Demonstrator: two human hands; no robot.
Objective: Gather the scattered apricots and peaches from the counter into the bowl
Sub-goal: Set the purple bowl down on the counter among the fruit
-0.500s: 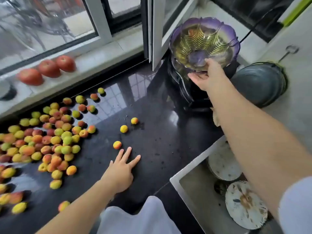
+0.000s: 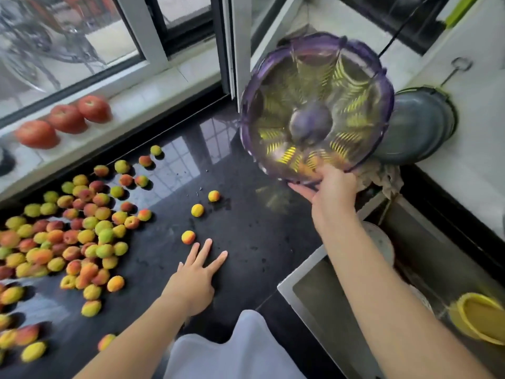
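From the head view, the right hand [image 2: 332,187] pinches the near rim of the purple bowl [image 2: 317,105], thumb inside and fingers beneath, holding it tilted above the black counter [image 2: 246,228]; motion blur smears the bowl, which seems to hold nothing. The left hand [image 2: 195,280] lies flat on the counter with fingers spread, gripping nothing, just beside a lone apricot [image 2: 188,237], while the heap of apricots and peaches [image 2: 76,236] spreads to its left.

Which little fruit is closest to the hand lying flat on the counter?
The lone orange-yellow fruit just beyond the left hand fingertips. The other two loose ones lie farther away, toward the window.
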